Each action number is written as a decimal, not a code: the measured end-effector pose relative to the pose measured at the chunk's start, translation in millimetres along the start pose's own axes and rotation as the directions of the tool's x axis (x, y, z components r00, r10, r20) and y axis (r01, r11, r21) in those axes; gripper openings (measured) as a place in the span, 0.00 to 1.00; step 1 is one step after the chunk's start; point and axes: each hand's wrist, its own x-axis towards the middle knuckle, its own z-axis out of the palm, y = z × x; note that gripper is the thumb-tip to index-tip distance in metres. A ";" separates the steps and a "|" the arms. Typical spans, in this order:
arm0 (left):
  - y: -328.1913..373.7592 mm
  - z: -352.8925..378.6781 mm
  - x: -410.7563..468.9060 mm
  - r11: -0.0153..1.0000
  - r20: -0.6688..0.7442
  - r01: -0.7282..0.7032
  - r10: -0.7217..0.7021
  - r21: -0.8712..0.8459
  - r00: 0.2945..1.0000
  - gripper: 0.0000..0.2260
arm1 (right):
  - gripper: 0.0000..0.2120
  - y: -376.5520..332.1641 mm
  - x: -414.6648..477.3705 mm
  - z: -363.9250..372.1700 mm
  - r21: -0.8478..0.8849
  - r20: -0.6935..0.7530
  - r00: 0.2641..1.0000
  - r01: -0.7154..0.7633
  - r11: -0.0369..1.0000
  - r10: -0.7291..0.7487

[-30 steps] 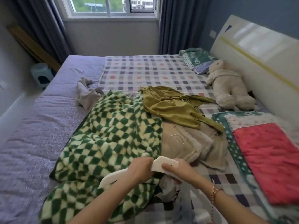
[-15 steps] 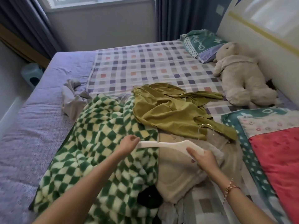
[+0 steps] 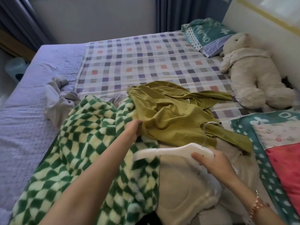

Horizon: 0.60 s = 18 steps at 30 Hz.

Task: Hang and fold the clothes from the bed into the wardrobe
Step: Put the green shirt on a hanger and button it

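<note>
Two hands over the checked bed [image 3: 138,51]: the left hand [image 3: 133,129] grips the edge of a smooth, crumpled olive shirt [image 3: 172,114] beside a fuzzy green-checked fleece [image 3: 90,143] — the right hand [image 3: 214,164] curls its fingers [image 3: 198,157] round a curved white plastic hanger [image 3: 170,150], above a soft beige garment [image 3: 181,192].

Far teal pillow [image 3: 209,32], well beyond the fingers [image 3: 198,157] of the right hand [image 3: 217,164]: white lettering beginning "Oh-", the rest unreadable. Near teal pillow [image 3: 240,127], right of those fingers: white "Oh", cut off by the frame edge.
</note>
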 end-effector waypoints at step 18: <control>73.3 -0.8 -295.5 0.737 0.402 -0.674 0.634 -0.054 0.661 0.09 | 0.06 -194.5 -146.1 -115.7 -0.077 0.298 0.776 0.600 0.796 -0.556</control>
